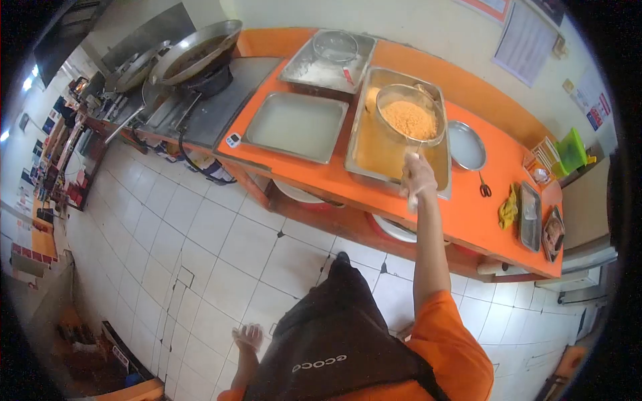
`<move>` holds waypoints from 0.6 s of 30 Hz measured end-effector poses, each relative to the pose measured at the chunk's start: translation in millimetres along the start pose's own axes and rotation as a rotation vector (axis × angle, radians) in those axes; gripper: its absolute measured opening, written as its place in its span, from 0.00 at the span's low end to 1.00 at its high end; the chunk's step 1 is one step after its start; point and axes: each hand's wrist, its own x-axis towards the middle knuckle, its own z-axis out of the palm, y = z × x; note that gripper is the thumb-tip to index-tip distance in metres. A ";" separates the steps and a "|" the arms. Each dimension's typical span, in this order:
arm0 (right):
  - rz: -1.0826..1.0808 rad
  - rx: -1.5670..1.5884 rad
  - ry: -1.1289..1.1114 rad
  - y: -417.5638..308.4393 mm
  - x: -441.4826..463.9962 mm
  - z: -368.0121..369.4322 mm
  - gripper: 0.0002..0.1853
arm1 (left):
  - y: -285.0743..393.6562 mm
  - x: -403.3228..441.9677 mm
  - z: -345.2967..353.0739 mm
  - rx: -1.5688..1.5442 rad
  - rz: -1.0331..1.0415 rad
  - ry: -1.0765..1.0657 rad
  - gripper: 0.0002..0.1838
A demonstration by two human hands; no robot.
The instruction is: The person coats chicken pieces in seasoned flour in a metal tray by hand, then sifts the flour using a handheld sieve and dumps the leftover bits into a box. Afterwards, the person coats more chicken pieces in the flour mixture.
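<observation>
My right hand (419, 179), in a clear plastic glove, is wrapped round the handle of a round strainer (384, 100). Orange-yellow crumbly food (409, 120) fills the strainer. It is over a deep steel tray (361, 167) with a yellowish content; whether it rests on the tray I cannot tell. My left hand (249, 337), gloved too, hangs low beside my dark apron, away from the table, fingers apart and holding nothing. Just left of the strainer's tray lies a shallow steel tray (287, 152) of cloudy pale liquid.
Behind stands a tray with white powder (326, 72) and a wire basket (336, 47). Right on the orange table are a round pan (467, 146), scissors (485, 187), a yellow cloth (508, 208) and a small tray (530, 224). A large wok (197, 55) sits on the stove at left.
</observation>
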 end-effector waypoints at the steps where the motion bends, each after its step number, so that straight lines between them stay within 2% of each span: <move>1: 0.094 0.080 -0.005 -19.0 -8.4 -2.5 0.13 | -0.2 -4.6 1.6 0.038 -0.015 0.004 0.36; 2: 0.252 0.208 -0.005 -63.4 -34.9 1.0 0.13 | -3.7 7.1 18.3 0.015 0.010 -0.006 0.35; 3: 0.297 0.227 0.010 -77.3 -46.7 4.3 0.14 | -1.4 6.5 17.6 0.001 0.035 0.011 0.35; 6: 0.109 0.143 0.006 -10.4 -10.9 5.7 0.14 | 1.5 -8.2 0.7 0.030 0.021 0.044 0.36; 9: 0.349 0.318 0.048 -73.6 -48.3 9.8 0.14 | 1.1 -7.0 17.3 0.053 -0.002 -0.017 0.37; 12: 0.158 0.250 -0.013 10.3 0.9 6.9 0.11 | -3.2 -5.8 20.0 0.031 0.018 -0.027 0.38; 15: 0.365 0.386 -0.039 -75.8 -48.9 7.6 0.09 | -1.8 11.4 31.7 0.049 0.041 0.000 0.38; 18: 0.161 0.246 0.003 -8.1 -16.5 12.0 0.10 | 0.2 -7.8 13.4 0.074 0.031 0.036 0.36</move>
